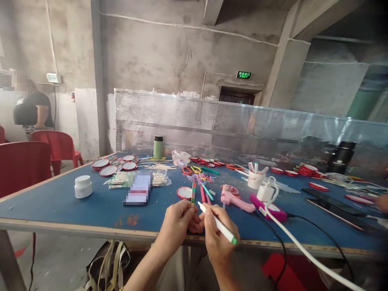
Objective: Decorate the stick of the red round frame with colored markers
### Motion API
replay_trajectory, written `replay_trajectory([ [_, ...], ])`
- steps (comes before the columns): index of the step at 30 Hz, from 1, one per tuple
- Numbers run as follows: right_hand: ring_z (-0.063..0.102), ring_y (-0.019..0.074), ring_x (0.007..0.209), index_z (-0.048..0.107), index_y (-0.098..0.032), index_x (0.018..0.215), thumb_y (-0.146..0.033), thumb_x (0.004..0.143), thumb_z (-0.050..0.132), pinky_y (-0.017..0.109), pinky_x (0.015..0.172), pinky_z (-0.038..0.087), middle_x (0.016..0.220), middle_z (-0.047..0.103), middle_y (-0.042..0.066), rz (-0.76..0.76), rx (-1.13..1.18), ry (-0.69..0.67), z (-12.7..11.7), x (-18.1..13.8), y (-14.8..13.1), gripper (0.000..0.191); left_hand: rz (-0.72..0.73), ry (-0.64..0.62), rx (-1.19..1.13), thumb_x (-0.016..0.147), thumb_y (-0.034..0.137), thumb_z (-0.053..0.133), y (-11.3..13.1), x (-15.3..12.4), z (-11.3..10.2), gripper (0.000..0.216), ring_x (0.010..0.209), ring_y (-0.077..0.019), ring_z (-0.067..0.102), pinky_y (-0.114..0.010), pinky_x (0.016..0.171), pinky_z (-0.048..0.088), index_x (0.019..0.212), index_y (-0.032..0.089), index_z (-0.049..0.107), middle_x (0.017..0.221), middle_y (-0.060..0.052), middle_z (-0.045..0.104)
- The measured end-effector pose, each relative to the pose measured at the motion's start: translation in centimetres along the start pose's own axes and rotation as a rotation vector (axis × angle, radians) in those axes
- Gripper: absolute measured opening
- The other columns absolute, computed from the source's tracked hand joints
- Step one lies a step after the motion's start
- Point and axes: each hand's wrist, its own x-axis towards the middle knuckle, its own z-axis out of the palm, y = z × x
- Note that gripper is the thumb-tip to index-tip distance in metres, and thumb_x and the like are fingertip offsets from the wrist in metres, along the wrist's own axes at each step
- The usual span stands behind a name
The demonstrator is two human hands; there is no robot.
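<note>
Blue table (60,202) has loads of bare room left of the fingers, just a white jar (83,186) sitting well away. Left hand (176,224) is out over the near table edge, fingers pinched on a colored stick (193,193) held upright. Right hand (216,236) is just beside it, fingers wrapped around a white marker (218,224), tip close to the stick. Right of that it's crowded: pink glue gun (236,198), white cable (303,250) trailing off the edge.

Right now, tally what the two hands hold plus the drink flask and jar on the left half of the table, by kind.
Coloured craft stick, in left hand: 1
White marker pen, in right hand: 1
Green flask: 1
White jar: 1
Total: 4
</note>
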Motion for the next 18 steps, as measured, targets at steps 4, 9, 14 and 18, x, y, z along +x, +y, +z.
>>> replay_trajectory([
  [4,0.068,0.0149,0.06,0.07,-0.018,0.093,-0.023,0.095,0.054,0.024,0.058,0.054,0.073,0.072,0.003,-0.009,0.013,-0.018,-0.08,-0.13,0.25,0.017,-0.001,0.018,-0.008,0.079,0.045,0.058,0.21,0.02,-0.04,0.028,0.052,-0.0176,0.068,-0.025,0.05,0.054,0.078,0.017,0.058,0.062,-0.003,0.069],
  [9,0.07,0.0155,0.063,0.07,-0.019,0.09,-0.023,0.095,0.055,0.025,0.061,0.055,0.077,0.075,0.004,-0.031,-0.013,-0.029,-0.1,-0.06,0.13,0.016,0.004,0.017,-0.013,0.079,0.046,0.056,0.31,0.01,-0.02,0.029,0.05,-0.0167,0.067,-0.025,0.05,0.053,0.078,0.017,0.057,0.061,-0.002,0.067],
  [14,0.07,0.015,0.061,0.069,-0.019,0.089,-0.022,0.094,0.055,0.024,0.06,0.055,0.076,0.075,0.004,-0.057,-0.038,-0.026,-0.12,0.18,-0.28,0.016,0.003,0.027,-0.003,0.079,0.048,0.056,0.26,0.01,-0.01,0.03,0.05,-0.0171,0.067,-0.025,0.049,0.053,0.076,0.018,0.057,0.062,-0.002,0.068],
  [18,0.069,0.0152,0.06,0.07,-0.019,0.089,-0.022,0.094,0.054,0.025,0.061,0.055,0.075,0.075,0.004,-0.076,-0.043,-0.022,-0.05,0.37,-0.48,0.017,0.002,0.022,-0.012,0.079,0.047,0.056,0.2,0.03,-0.04,0.029,0.05,-0.016,0.065,-0.024,0.049,0.052,0.077,0.018,0.057,0.062,-0.001,0.067],
])
